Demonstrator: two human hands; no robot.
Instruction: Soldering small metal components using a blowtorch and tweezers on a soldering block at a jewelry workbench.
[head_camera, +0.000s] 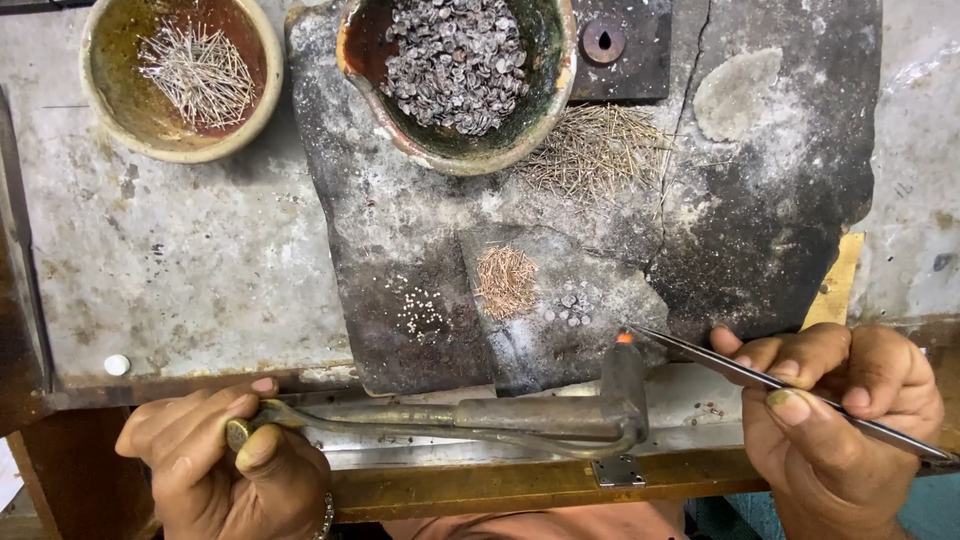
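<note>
Head view: my left hand (225, 455) grips the torch (480, 415), fingers wrapped round its handle; long axis runs left-right, bent nozzle pointing away from me, tip glowing. My right hand (835, 415) pinches tweezers (780, 385), tips aimed left at the nozzle. Ahead lies a scorched slab (780, 200) on a grey bench (180, 260).

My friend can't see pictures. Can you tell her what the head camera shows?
A left hand holds a metal torch and a right hand holds thin tweezers, their tips meeting at a tiny orange glow on a dark slab. Behind sit a bowl of pins and a bowl of small rings.
</note>
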